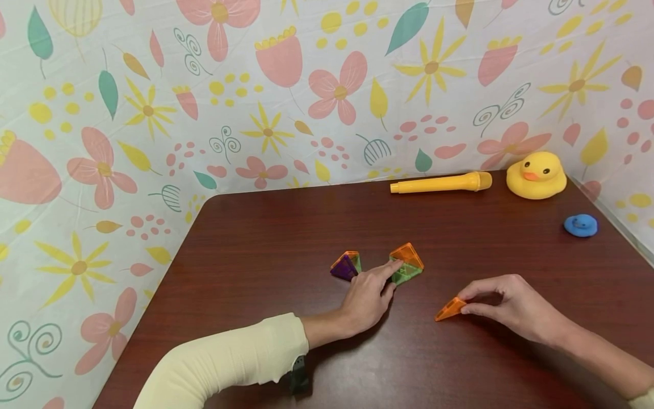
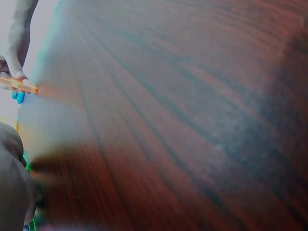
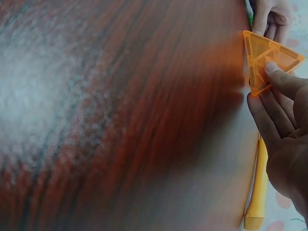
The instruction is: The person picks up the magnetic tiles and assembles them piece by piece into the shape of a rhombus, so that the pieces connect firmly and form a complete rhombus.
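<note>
My right hand (image 1: 516, 307) pinches an orange triangular magnetic tile (image 1: 449, 309) between thumb and fingers. In the right wrist view the thumb lies across the face of this translucent tile (image 3: 260, 53). My left hand (image 1: 368, 301) reaches over the table, its extended index finger touching an orange tile (image 1: 410, 254) that meets a green tile (image 1: 407, 274). The left thumb is close to the green tile's near edge. Just left of that hand stands a small shape of magnetic tiles with a purple side (image 1: 344, 268), partly hidden by the hand.
A dark wooden table (image 1: 255, 238) carries everything. Along its back edge lie a yellow toy microphone (image 1: 441, 183) and a large yellow rubber duck (image 1: 536, 177). A small blue duck (image 1: 581, 225) sits by the right edge. A flowered cloth (image 1: 286, 130) hangs behind.
</note>
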Available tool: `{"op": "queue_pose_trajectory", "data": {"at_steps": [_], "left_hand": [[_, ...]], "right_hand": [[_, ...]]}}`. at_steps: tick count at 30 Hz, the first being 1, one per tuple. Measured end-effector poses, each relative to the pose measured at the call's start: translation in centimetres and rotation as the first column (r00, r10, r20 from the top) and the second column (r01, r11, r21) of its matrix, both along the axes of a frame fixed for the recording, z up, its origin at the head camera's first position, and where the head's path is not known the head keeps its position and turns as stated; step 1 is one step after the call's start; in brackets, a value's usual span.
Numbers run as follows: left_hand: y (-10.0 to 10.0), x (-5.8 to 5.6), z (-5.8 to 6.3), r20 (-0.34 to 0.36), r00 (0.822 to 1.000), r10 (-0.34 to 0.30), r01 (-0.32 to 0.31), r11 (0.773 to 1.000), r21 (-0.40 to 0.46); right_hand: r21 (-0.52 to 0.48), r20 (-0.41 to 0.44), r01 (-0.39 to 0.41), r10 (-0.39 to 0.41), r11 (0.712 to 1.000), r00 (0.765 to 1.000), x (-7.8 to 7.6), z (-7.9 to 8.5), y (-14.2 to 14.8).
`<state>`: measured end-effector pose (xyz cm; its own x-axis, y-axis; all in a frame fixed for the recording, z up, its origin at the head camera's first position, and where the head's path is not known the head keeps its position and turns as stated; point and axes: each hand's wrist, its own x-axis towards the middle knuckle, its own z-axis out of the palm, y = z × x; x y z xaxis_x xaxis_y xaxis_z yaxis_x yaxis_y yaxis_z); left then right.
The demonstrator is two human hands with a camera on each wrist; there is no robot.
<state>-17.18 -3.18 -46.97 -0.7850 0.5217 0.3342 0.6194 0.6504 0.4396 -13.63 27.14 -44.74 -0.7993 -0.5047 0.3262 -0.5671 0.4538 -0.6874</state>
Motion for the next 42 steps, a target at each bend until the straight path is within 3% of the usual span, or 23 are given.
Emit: {"op": "queue_pose_trajectory", "data": {"at_steps": [17,32,42], "left_hand": [[-0.1,0.0,-0.1,-0.004,1.000,-0.003,0.003,1.000,0.006],[-0.2,-0.2,-0.1,-0.006,1.000,-0.009,0.009,1.000,-0.001],[-0.1,-0.3,0.2,0.002,1.000,-0.011,0.011,1.000,-0.016]], "right_hand": [[0.006,-0.049,-0.018,0.018,1.000,0.999,-1.2,1.1,-0.6],[-0.046,-0.129,-0.048,0.042,0.998,0.991,-5.5,1.8,-4.3],[-0.016,-0.141,-0.013,0.011,1.000,0.990,-6.8,0.9,-5.7]]}}
